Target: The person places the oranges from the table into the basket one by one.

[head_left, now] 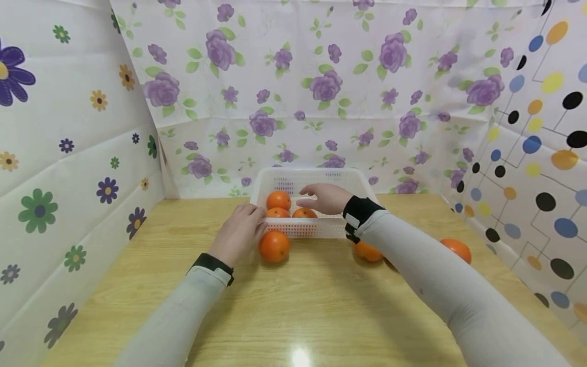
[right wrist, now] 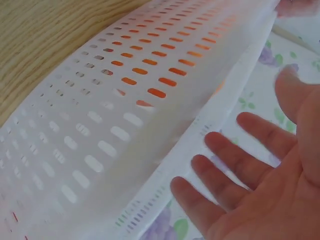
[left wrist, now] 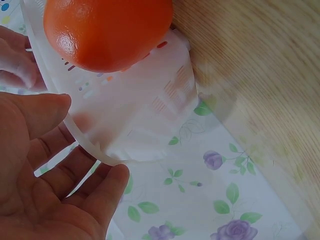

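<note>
A white plastic basket (head_left: 316,228) with slotted walls stands at the back of the table. Several round, glossy orange fruits lie inside it, such as the fruit (head_left: 278,200) at its left. My left hand (head_left: 239,230) holds the basket's left front rim between thumb and fingers. Just in front of that corner sits another orange fruit (head_left: 274,246) on the table. Over the basket's inside, my right hand (head_left: 326,198) hovers with loosely bent fingers and nothing in them. The right wrist view shows these fingers (right wrist: 235,165) apart beside the basket's rim.
Under my right forearm an orange fruit (head_left: 368,252) is partly hidden, with a dark edge of something beside it. Farther right lies one more fruit (head_left: 457,250). Flowered cloth (head_left: 293,92) hangs behind the wooden table (head_left: 293,306); patterned cloths stand at both sides.
</note>
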A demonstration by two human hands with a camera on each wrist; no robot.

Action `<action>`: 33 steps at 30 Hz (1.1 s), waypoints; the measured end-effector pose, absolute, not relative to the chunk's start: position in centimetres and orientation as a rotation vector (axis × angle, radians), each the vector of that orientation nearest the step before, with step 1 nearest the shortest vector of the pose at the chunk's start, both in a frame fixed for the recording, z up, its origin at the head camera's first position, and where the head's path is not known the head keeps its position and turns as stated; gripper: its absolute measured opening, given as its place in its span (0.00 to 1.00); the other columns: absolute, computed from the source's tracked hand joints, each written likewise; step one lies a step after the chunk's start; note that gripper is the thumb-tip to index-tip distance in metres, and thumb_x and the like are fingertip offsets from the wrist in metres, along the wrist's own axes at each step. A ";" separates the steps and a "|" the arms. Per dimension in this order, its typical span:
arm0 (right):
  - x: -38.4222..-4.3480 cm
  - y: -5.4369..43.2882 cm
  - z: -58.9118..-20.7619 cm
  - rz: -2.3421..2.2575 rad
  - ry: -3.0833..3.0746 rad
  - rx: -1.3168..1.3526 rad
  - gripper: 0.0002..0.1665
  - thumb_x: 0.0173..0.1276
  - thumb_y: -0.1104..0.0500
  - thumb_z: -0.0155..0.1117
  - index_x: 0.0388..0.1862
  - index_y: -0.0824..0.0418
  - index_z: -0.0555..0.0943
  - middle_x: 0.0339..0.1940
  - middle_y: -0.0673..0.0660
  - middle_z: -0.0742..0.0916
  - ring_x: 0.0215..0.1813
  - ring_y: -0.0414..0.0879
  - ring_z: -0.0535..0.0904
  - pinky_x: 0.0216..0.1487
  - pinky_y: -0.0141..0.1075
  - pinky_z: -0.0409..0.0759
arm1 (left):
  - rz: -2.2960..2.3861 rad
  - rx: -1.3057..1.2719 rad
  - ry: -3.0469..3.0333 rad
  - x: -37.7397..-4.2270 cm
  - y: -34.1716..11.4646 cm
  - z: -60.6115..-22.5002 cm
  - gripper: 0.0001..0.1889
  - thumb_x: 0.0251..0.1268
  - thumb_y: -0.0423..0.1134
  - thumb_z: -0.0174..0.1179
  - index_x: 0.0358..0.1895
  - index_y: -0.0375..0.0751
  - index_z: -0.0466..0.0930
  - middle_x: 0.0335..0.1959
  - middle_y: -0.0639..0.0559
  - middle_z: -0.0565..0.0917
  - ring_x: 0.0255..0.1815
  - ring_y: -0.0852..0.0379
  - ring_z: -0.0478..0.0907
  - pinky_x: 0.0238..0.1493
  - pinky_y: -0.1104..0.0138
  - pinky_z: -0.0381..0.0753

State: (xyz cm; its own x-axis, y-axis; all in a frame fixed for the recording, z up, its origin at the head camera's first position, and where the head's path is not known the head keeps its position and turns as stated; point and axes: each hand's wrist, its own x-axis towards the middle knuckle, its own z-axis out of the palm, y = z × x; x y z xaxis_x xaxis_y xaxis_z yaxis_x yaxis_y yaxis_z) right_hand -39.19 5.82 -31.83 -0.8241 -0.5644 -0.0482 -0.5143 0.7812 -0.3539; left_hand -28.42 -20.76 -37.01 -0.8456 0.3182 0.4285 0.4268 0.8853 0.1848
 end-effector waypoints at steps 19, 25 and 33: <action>-32.9 6.2 -32.1 -0.482 3.030 -1.267 0.34 0.85 0.42 0.65 0.81 0.58 0.78 0.77 0.63 0.81 0.79 0.62 0.74 0.80 0.56 0.74 | -0.383 -0.544 -2.670 -28.4 -20.6 -37.1 0.11 0.82 0.39 0.68 0.58 0.39 0.84 0.58 0.42 0.84 0.61 0.42 0.77 0.70 0.50 0.82; -31.6 6.9 -32.4 -0.472 3.049 -1.282 0.38 0.84 0.39 0.65 0.85 0.53 0.74 0.82 0.61 0.77 0.83 0.60 0.69 0.82 0.56 0.70 | -0.389 -0.538 -2.680 -28.4 -20.6 -37.0 0.11 0.83 0.39 0.67 0.60 0.39 0.84 0.59 0.42 0.83 0.62 0.42 0.76 0.71 0.50 0.82; -30.0 6.8 -32.8 -0.669 3.061 -1.216 0.38 0.83 0.42 0.69 0.85 0.54 0.73 0.83 0.59 0.76 0.85 0.58 0.66 0.83 0.54 0.68 | -0.396 -0.523 -2.700 -28.4 -20.6 -36.9 0.12 0.83 0.39 0.67 0.61 0.40 0.84 0.60 0.42 0.83 0.63 0.43 0.76 0.72 0.50 0.81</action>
State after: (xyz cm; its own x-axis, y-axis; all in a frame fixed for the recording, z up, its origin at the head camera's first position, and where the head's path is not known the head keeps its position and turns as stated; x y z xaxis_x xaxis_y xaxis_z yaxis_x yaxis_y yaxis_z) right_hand -30.03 6.83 -32.81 -0.7175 -0.6079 0.3401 -0.6943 0.6630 -0.2798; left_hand -28.36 -20.56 -36.92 -0.8662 0.3033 0.3972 0.4046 0.8921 0.2012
